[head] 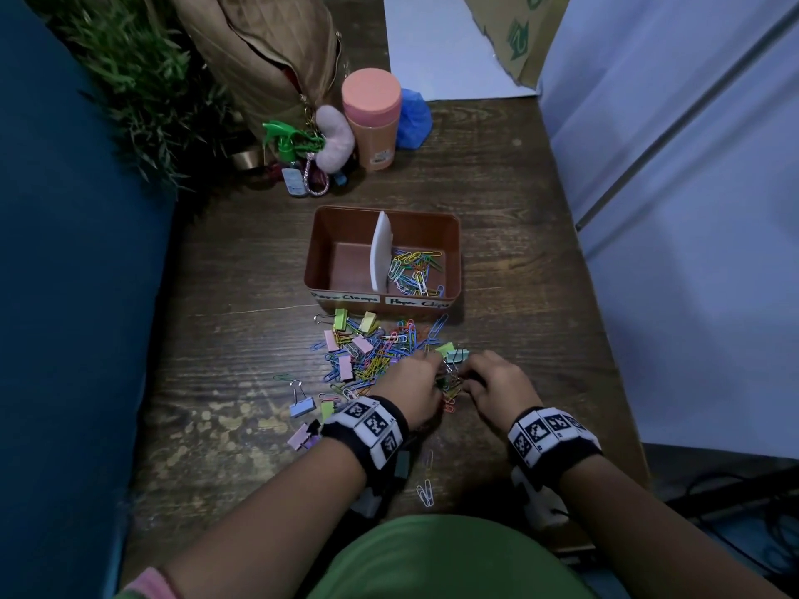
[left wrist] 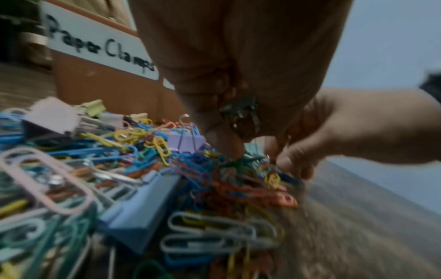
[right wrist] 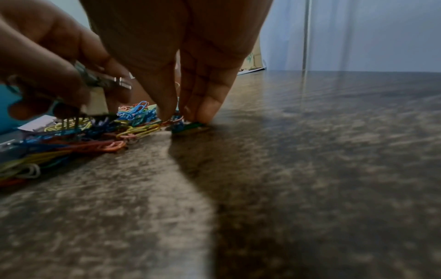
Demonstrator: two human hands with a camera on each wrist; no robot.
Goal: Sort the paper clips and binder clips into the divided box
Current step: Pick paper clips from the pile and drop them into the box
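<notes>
A brown divided box (head: 449,252) stands mid-table with a white divider (head: 382,252). Its right compartment holds several coloured paper clips (head: 415,270); the left one shows only bare floor. A mixed pile of paper clips and pastel binder clips (head: 367,348) lies in front of the box. My left hand (head: 426,373) is curled at the pile's right edge. It holds a binder clip (right wrist: 95,98) with silver handles against its palm while its fingertips (left wrist: 229,149) dig into the clips. My right hand (head: 475,378) points down, and its fingertips (right wrist: 200,113) pinch paper clips (right wrist: 188,125) against the table.
A pink bottle (head: 372,118), green spray bottle (head: 287,142), plush keychain (head: 335,138), blue bag (head: 415,118) and tan bag (head: 268,49) stand behind the box. Stray binder clips (head: 302,404) and paper clips (head: 426,492) lie near me. A blue wall is at the left and the table edge (head: 605,330) at the right.
</notes>
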